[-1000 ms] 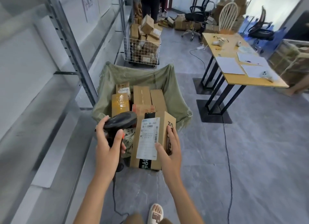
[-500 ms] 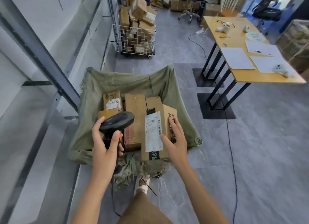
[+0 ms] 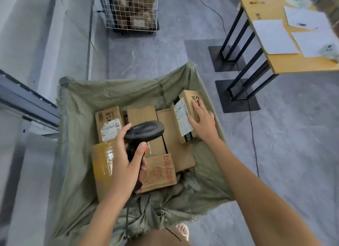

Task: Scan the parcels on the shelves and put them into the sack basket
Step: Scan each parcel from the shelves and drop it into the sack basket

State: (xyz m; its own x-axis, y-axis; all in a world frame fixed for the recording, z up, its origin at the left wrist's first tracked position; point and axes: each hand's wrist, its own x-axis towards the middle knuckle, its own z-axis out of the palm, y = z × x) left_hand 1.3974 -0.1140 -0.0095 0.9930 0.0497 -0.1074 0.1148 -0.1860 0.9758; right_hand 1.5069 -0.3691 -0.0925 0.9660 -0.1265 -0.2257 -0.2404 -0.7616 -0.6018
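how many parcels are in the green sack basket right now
6 show in the sack basket: labelled back-left, back-middle, long centre, taped front-left, red-lettered front, and one under the right hand. More may be hidden.

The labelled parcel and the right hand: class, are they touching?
Touching. The head view shows the right hand lying on the labelled parcel, fingers spread on its top and thumb against its side, no gap visible.

Wooden table [image 3: 297,66] with papers [image 3: 273,36]; wire cart [image 3: 128,9]
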